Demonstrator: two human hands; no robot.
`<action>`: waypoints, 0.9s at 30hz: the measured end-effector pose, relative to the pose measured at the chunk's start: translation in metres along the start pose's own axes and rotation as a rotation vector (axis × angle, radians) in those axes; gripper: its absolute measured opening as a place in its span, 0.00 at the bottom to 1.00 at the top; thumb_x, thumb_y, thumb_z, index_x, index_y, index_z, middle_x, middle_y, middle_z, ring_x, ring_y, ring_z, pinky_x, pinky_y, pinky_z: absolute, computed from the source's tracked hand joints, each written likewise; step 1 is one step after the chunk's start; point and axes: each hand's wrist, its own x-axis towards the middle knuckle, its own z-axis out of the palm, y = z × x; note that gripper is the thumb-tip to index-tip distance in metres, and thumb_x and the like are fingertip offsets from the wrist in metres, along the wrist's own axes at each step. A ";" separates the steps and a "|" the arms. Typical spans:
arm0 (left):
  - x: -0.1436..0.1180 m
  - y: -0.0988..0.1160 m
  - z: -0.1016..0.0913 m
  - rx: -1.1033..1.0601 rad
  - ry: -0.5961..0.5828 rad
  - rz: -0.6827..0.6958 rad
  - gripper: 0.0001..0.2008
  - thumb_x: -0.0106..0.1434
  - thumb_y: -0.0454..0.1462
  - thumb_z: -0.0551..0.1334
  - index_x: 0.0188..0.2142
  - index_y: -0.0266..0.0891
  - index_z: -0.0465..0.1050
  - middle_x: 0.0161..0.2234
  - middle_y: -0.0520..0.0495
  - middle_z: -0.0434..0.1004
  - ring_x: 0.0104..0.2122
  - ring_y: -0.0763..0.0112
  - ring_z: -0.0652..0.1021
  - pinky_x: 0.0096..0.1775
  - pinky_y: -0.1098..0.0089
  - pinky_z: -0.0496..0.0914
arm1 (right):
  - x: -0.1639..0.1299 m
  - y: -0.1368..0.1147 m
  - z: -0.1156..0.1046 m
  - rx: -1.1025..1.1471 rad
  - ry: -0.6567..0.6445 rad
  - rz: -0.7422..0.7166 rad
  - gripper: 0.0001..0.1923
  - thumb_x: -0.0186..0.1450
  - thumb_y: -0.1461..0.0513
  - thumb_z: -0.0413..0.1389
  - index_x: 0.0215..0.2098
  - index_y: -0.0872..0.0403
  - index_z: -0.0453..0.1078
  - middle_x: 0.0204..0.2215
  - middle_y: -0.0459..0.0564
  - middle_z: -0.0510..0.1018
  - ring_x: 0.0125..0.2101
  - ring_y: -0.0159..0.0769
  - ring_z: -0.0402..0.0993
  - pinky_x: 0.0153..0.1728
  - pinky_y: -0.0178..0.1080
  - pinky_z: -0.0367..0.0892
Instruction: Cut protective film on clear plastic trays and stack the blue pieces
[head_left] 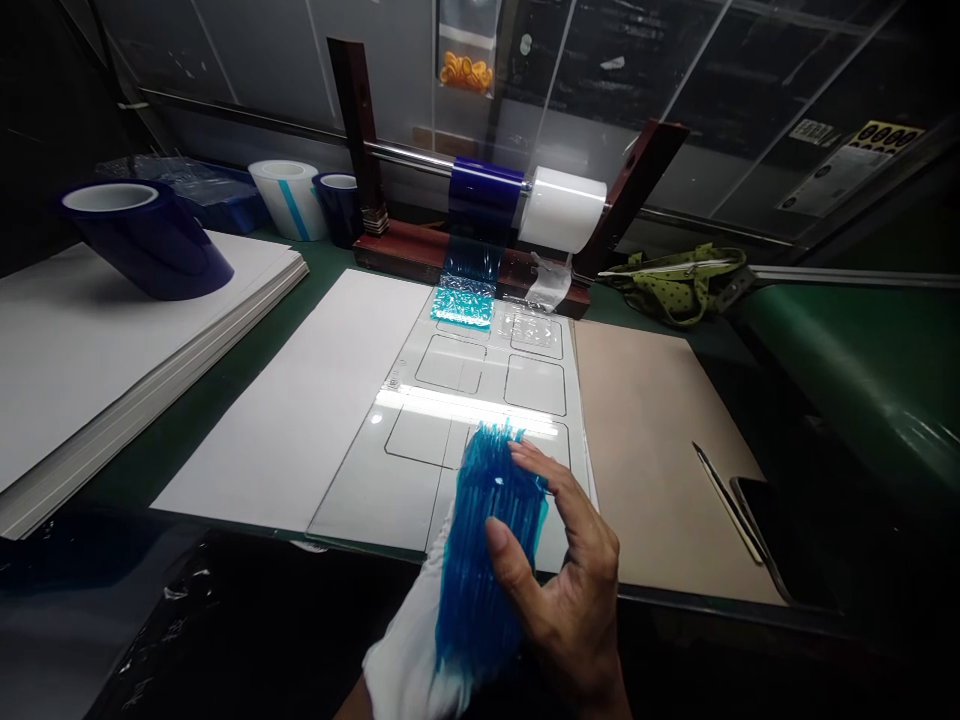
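A crumpled strip of blue film (487, 540) stands upright low in the middle of the view, over the near edge of a clear sheet (450, 400) marked with outlined rectangles. My left hand (409, 655), in a white glove, is under and behind the film, and its fingers are hidden by it. My right hand (570, 590) is bare. Its thumb presses the film's front and its fingertips touch the film's upper right edge.
White paper (300, 420) lies under the clear sheet, with a brown board (660, 440) to the right bearing a thin tool (724, 500) and a phone (765, 535). A wooden stand holds a blue roll (484, 195) and a white roll (562, 210). At left, a paper stack (90, 350) carries another blue roll (142, 235).
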 end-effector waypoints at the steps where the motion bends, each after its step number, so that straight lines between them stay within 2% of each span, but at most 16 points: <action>1: -0.002 -0.001 0.000 -0.015 -0.009 -0.011 0.18 0.65 0.44 0.58 0.51 0.39 0.67 0.51 0.42 0.70 0.47 0.63 0.74 0.48 0.56 0.72 | 0.000 0.001 -0.001 0.019 -0.029 0.004 0.22 0.60 0.59 0.58 0.53 0.54 0.68 0.50 0.56 0.76 0.53 0.51 0.71 0.55 0.63 0.62; 6: -0.009 -0.008 0.009 -0.079 -0.021 -0.047 0.20 0.66 0.45 0.57 0.55 0.42 0.67 0.58 0.41 0.67 0.56 0.58 0.71 0.54 0.52 0.70 | 0.000 0.007 -0.007 0.185 -0.115 0.023 0.23 0.65 0.61 0.48 0.58 0.52 0.66 0.55 0.52 0.74 0.58 0.47 0.66 0.61 0.61 0.52; 9: -0.009 -0.013 0.025 -0.167 0.029 -0.040 0.21 0.68 0.45 0.53 0.59 0.47 0.64 0.63 0.50 0.59 0.61 0.59 0.64 0.59 0.58 0.68 | 0.001 0.009 -0.008 0.212 -0.111 0.029 0.21 0.66 0.62 0.47 0.57 0.50 0.68 0.54 0.50 0.75 0.57 0.46 0.67 0.62 0.61 0.50; 13: -0.010 -0.015 0.043 -0.376 0.154 -0.038 0.21 0.68 0.47 0.53 0.59 0.51 0.63 0.63 0.59 0.55 0.64 0.60 0.56 0.60 0.61 0.65 | 0.001 0.010 -0.008 0.195 -0.105 0.017 0.21 0.66 0.62 0.48 0.56 0.49 0.68 0.54 0.50 0.75 0.56 0.46 0.69 0.61 0.62 0.51; 20: -0.012 -0.014 0.039 -0.435 0.089 -0.115 0.22 0.67 0.49 0.54 0.59 0.50 0.60 0.64 0.59 0.49 0.66 0.59 0.46 0.64 0.60 0.60 | 0.000 0.011 -0.008 0.145 -0.083 0.007 0.20 0.66 0.65 0.50 0.54 0.49 0.69 0.52 0.49 0.77 0.55 0.43 0.70 0.62 0.61 0.52; 24: -0.013 -0.014 0.041 -0.400 0.114 -0.066 0.21 0.69 0.50 0.50 0.59 0.52 0.59 0.63 0.61 0.49 0.66 0.63 0.48 0.63 0.62 0.61 | 0.000 0.010 -0.008 0.142 -0.083 0.000 0.19 0.66 0.64 0.50 0.54 0.50 0.70 0.52 0.50 0.77 0.54 0.45 0.71 0.61 0.62 0.52; 27: -0.014 -0.016 0.043 -0.388 0.129 -0.040 0.23 0.70 0.50 0.46 0.61 0.49 0.58 0.64 0.59 0.50 0.66 0.64 0.49 0.63 0.60 0.61 | -0.001 0.009 -0.007 0.122 -0.074 -0.004 0.20 0.64 0.63 0.52 0.54 0.51 0.70 0.51 0.52 0.77 0.54 0.47 0.71 0.61 0.64 0.51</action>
